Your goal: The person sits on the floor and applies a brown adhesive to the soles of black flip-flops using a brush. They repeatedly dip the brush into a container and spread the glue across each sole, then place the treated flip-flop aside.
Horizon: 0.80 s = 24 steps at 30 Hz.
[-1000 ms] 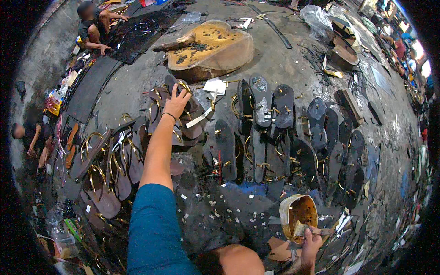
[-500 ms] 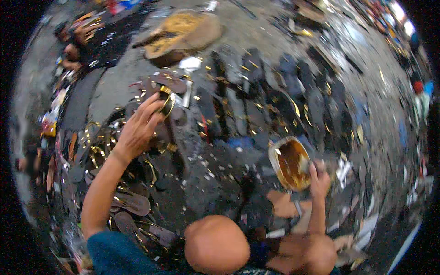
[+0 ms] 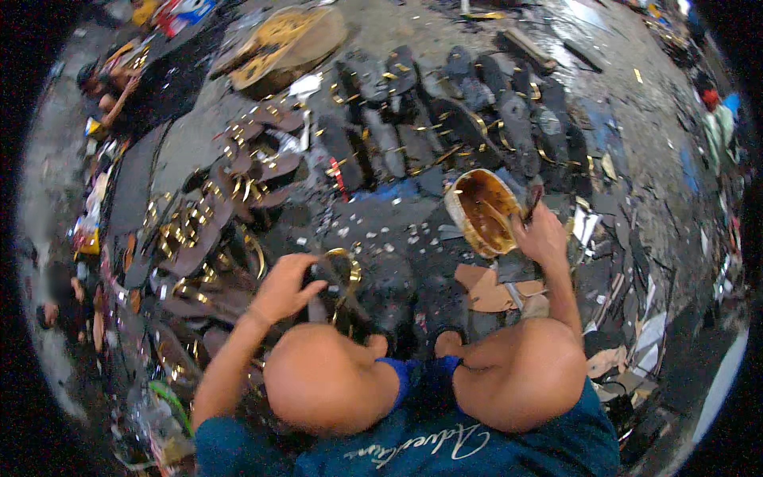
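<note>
Floor (image 3: 664, 115) blurs; left grip (image 3: 288, 286) holds a part-hidden sandal (image 3: 348, 297), right grip (image 3: 544, 236) a brush (image 3: 536, 199).

From where I stand, the grimy grey floor (image 3: 652, 127) carries it all: dark sandals (image 3: 381, 143) in rows, brown sandals (image 3: 208, 234) with gold straps overlapping at left, a thick wooden slab (image 3: 296, 52) beyond, tan cutouts (image 3: 481, 288) at right, small pale scraps (image 3: 413, 230) strewn between.

A wooden block (image 3: 290, 46) lies upper left; tan scraps (image 3: 486, 289), right.
</note>
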### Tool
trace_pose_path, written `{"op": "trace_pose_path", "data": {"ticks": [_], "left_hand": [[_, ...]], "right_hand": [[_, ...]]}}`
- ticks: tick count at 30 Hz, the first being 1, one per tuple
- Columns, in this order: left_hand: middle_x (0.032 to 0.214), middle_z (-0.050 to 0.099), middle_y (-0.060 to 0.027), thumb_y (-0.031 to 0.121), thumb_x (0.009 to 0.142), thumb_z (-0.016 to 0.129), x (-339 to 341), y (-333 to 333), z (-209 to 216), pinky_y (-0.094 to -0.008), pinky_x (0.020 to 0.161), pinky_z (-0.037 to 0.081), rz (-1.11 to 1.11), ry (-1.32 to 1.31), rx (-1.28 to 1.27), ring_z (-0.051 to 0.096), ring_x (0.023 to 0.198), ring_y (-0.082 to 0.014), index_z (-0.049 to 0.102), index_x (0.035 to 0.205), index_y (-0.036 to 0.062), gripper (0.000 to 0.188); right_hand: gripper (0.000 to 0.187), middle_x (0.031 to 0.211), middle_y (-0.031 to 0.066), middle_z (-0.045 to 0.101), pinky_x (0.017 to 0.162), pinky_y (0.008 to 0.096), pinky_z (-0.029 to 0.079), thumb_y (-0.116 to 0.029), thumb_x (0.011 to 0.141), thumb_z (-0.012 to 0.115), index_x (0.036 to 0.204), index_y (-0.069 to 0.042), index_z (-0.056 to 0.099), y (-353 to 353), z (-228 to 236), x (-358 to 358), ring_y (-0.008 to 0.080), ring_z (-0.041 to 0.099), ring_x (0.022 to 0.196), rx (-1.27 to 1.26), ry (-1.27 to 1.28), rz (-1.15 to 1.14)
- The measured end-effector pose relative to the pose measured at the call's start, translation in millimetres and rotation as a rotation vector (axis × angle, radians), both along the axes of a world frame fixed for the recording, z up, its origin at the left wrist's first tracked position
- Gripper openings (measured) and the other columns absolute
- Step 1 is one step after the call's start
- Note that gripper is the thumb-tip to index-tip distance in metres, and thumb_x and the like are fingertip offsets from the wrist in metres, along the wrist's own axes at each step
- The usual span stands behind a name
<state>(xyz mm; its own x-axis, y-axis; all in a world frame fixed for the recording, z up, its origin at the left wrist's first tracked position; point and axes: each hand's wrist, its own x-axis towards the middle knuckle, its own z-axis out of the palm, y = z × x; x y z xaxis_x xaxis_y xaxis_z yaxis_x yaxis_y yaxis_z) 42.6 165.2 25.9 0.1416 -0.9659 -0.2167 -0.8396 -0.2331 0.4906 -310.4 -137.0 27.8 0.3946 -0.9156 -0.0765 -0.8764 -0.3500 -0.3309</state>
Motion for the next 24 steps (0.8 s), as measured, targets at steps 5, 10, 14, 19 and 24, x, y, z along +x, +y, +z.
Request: {"op": "trace_pose_path", "data": {"ticks": [5,10,14,19,24], "left_hand": [[0.144,0.038,-0.0221,0.053,0.076,0.071,-41,66,-122,-0.0540,0.106,0.034,0.352,-0.064,0.510,0.035,0.133,-0.0415,0.038,0.140,0.0051,0.086],[0.127,0.054,-0.0229,0.052,0.082,0.065,-83,54,-133,-0.0470,0.105,0.036,0.612,-0.252,0.186,0.046,0.126,-0.0383,0.044,0.134,-0.0003,0.077],[0.112,0.063,-0.0286,0.061,0.082,0.060,-92,-13,-133,-0.0414,0.098,0.042,0.846,0.600,0.315,0.059,0.108,-0.0403,0.052,0.123,-0.0102,0.082],[0.086,0.058,-0.0063,0.011,0.077,0.075,-92,-52,-139,-0.0267,0.064,0.046,1.179,1.320,-0.057,0.056,0.075,-0.0133,0.047,0.117,-0.0069,0.052],[0.086,0.058,-0.0064,-0.001,0.069,0.075,-75,-46,-124,-0.0274,0.067,0.048,1.007,1.158,-0.258,0.058,0.074,-0.0141,0.047,0.118,-0.0042,0.056]], "right_hand": [[0.025,0.081,0.0176,0.064,0.064,0.0395,0.049,-0.020,0.082,0.068,0.097,-0.002,0.059,16,-32,-54,0.0321,0.064,0.073,0.058,-0.073,0.105],[0.034,0.091,0.0251,0.064,0.074,0.0492,0.048,-0.028,0.084,0.065,0.099,0.001,0.058,30,-17,-48,0.0442,0.062,0.085,0.193,-0.255,-0.029],[0.028,0.080,0.0206,0.064,0.064,0.0438,0.047,-0.023,0.084,0.067,0.098,-0.001,0.057,26,-33,-43,0.0380,0.062,0.073,0.184,-0.122,0.057],[0.037,0.098,0.0253,0.065,0.079,0.0505,0.049,-0.030,0.084,0.064,0.107,-0.002,0.056,35,-18,-23,0.0436,0.062,0.095,0.187,-0.084,-0.024],[0.033,0.093,0.0242,0.064,0.074,0.0481,0.049,-0.028,0.083,0.064,0.102,-0.001,0.057,41,-23,-41,0.0421,0.062,0.087,0.152,-0.020,-0.081]]}}
